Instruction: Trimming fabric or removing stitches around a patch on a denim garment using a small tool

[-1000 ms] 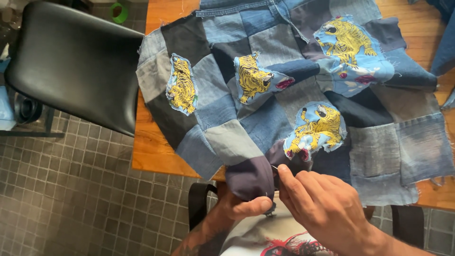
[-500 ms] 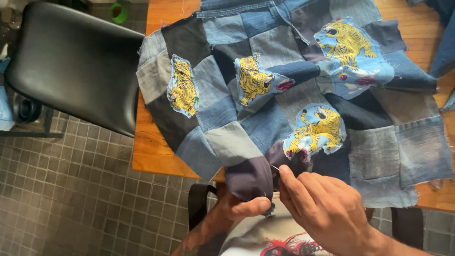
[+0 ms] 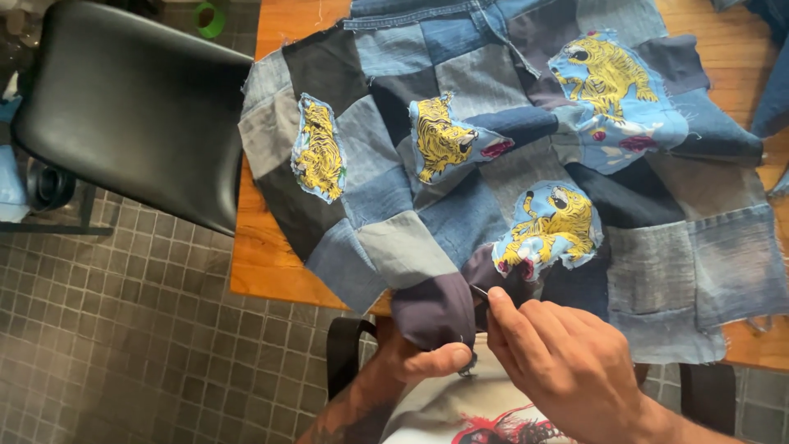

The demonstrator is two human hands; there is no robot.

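Note:
A patchwork denim cloth (image 3: 526,148) with several yellow tiger patches on light blue lies spread over a wooden table (image 3: 263,263) and hangs over its near edge. My left hand (image 3: 431,362) pinches the dark hanging edge of the cloth from below, thumb on top. My right hand (image 3: 567,366) holds a thin sewing needle (image 3: 479,292) between its fingertips at that same dark patch, just below the nearest tiger patch (image 3: 546,226).
A black padded chair (image 3: 123,107) stands at the left of the table on a grey tiled floor (image 3: 123,345). A green tape roll (image 3: 209,16) lies on the floor at the top. More blue cloth (image 3: 772,74) lies at the table's right edge.
My hands have stayed at the cloth's near edge; the right hand has shifted slightly with the needle. The cloth has not moved.

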